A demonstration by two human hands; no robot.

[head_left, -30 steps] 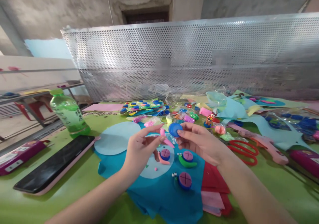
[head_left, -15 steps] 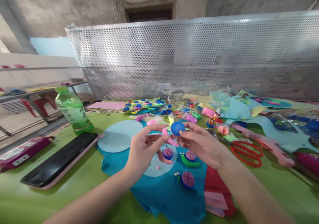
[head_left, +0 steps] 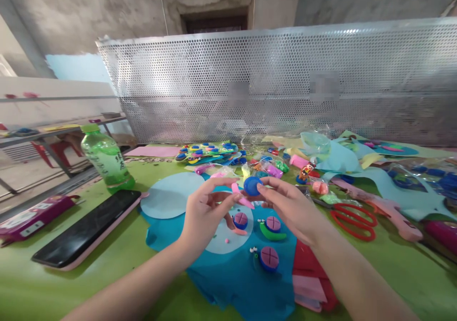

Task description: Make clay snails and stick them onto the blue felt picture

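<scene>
The left hand (head_left: 205,214) is pinching a small pink clay strip (head_left: 241,197) between thumb and fingertips, with the strip slanting down toward the right. The right hand (head_left: 291,209) is pinching a round blue clay disc (head_left: 253,185) at its fingertips, holding it just above and touching the upper end of the pink strip. Both hands are hovering above the desk (head_left: 89,283), meeting fingertip to fingertip.

Directly below the hands a blue felt sheet (head_left: 235,283) is lying, carrying clay snails (head_left: 272,228) with purple and blue shells. To the right of the right hand, red scissors (head_left: 353,216) are resting on the desk. To the left of the left hand a dark phone (head_left: 87,235) is lying flat, and beyond it a green bottle (head_left: 105,159) is standing upright. Beyond the hands, loose clay pieces and felt scraps are lying scattered.
</scene>
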